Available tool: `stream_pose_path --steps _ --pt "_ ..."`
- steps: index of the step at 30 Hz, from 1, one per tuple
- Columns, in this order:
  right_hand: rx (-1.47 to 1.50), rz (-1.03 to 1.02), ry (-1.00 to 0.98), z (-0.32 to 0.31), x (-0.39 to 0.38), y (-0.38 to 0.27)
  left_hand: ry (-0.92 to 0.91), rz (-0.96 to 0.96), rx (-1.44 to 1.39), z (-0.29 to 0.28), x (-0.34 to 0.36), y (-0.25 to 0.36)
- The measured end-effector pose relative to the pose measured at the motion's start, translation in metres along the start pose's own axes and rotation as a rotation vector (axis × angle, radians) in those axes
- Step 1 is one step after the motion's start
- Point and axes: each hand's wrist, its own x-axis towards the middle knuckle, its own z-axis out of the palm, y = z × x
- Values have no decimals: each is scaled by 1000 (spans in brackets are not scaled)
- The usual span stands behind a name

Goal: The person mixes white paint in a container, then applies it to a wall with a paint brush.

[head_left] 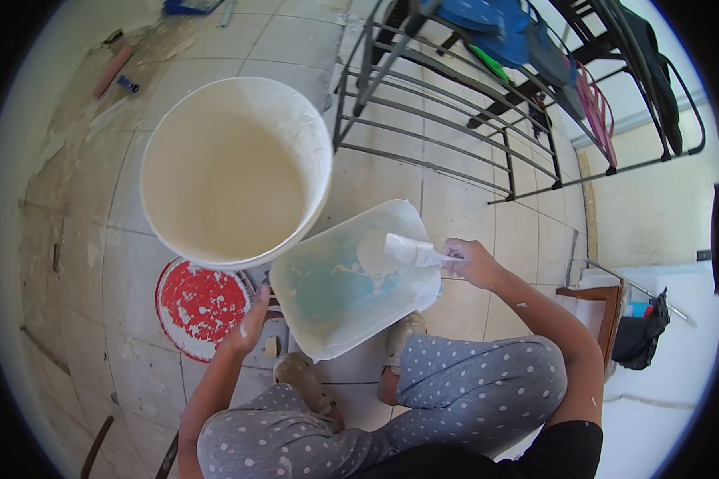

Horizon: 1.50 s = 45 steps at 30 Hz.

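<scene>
A shallow, whitish plastic tub [319, 335] sits tilted on the floor in front of my feet, with a thin cream-coloured layer and a pale heap inside over a greenish bottom. My left hand [256, 315] holds the tub's left edge, its fingertips partly hidden by the side. My right hand [473, 262] is closed round the handle of a wide-headed white tool [411, 251], smeared with white; brush or scraper, I cannot tell which. The tool's head is over the tub's right part, by the heap. Behind the tub stands a big white bucket [318, 191] with cream-coloured contents.
A red lid [204, 307] spattered with white lies left of the tub, partly under the bucket. A dark metal rack [455, 164] with footwear [487, 32] stands at the far right. A roller [113, 72] lies far left. A black bag [643, 335] is on the right.
</scene>
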Motion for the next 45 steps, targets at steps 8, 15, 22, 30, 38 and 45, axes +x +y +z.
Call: stream_pose_path --steps 8,15,22,30,38,45 --pt "-444 -269 248 -19 -24 37 -244 -28 581 26 6 49" --pt "-578 -414 371 -38 -37 80 -424 -231 468 53 47 131" --pt "-799 -573 563 -62 -33 121 161 158 521 69 113 72" --pt "-993 -355 745 -34 -18 153 495 389 672 78 123 64" --pt "-1084 -376 711 -51 -16 173 497 368 710 90 121 81" --pt "-1165 -436 715 -67 -15 164 470 303 712 93 118 87"
